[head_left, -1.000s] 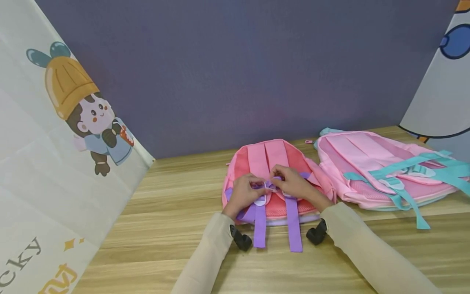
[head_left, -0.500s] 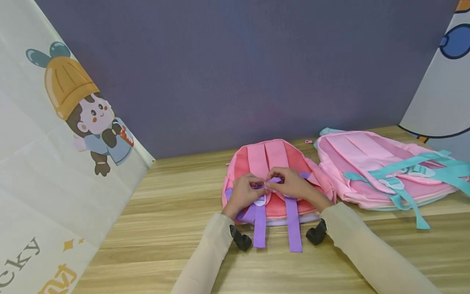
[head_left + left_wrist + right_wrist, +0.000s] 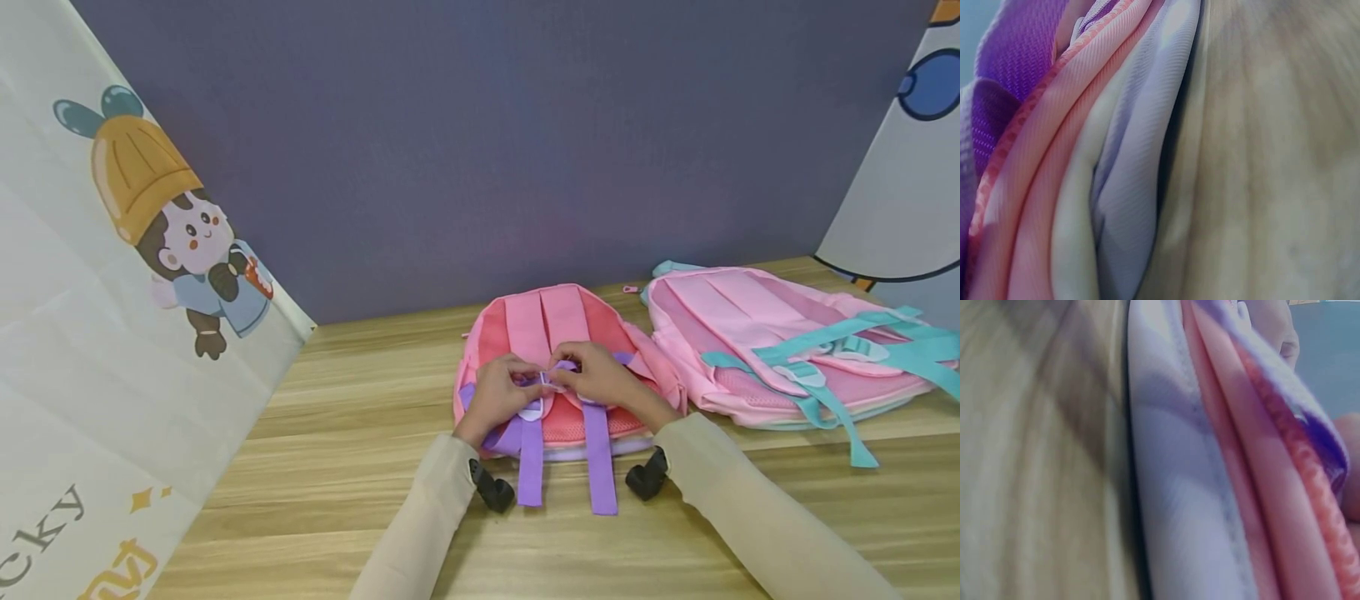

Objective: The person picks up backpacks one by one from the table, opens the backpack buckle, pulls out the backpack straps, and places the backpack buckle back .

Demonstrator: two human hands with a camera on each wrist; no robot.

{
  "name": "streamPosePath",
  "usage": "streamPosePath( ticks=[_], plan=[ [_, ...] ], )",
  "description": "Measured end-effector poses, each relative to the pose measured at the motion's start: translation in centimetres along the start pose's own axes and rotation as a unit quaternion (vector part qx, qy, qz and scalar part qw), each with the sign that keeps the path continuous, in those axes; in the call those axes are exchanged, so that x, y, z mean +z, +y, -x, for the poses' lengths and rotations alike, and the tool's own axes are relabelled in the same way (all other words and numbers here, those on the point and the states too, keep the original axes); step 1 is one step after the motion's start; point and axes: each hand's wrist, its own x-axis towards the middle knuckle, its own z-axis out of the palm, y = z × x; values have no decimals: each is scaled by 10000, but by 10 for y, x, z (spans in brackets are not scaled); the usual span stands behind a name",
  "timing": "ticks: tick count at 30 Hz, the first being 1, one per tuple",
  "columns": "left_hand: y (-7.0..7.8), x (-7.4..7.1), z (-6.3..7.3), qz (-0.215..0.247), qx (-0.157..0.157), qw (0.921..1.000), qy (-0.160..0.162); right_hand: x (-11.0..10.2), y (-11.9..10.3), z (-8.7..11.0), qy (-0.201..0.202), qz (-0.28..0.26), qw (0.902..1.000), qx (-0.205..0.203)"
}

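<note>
A coral-pink backpack lies on the table with its shoulder straps facing up. Over its middle, my left hand pinches one side of a small whitish buckle on the purple webbing. Thumb and fingers of my right hand pinch the other side, close against the left fingertips. The fingers partly cover the buckle, so I cannot tell whether its halves are joined. Two purple strap ends hang over the bag's near edge. Both wrist views mostly show the bag's layered edge and the tabletop.
Beside it on the right lies a light-pink backpack with turquoise straps and white buckles. Behind the wooden table stands a dark panel. A printed white sheet stands along the left side.
The right fingers came left against the left fingertips, then shifted slightly back right, uncovering more of the buckle. The left hand and both backpacks look unmoved.
</note>
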Motion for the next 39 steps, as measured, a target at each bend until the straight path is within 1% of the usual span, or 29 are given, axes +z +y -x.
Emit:
streamPosePath(
  ticks=[9,12,15,19,22,26,31,39],
  plan=[
    [-1,0,0,-35,0,10000,9,0,-4,1,37,199,9997,115],
    [-1,0,0,-28,-2,10000,5,0,-3,1,31,182,9997,155],
    [0,0,0,-37,-21,10000,-16,1,-1,1,73,20,10000,30],
    [-1,0,-1,1,-59,10000,-20,2,2,0,185,-152,9992,-306],
    [-1,0,-1,27,-55,10000,-6,2,2,0,163,-186,9991,-330],
    [0,0,0,23,-29,10000,-20,1,0,0,50,-180,9998,-106],
    [0,-1,0,81,-61,9999,-52,0,-1,0,20,-56,10000,76],
    [0,-1,0,42,-49,10000,-37,-1,-3,0,-64,54,9998,160]
  ],
)
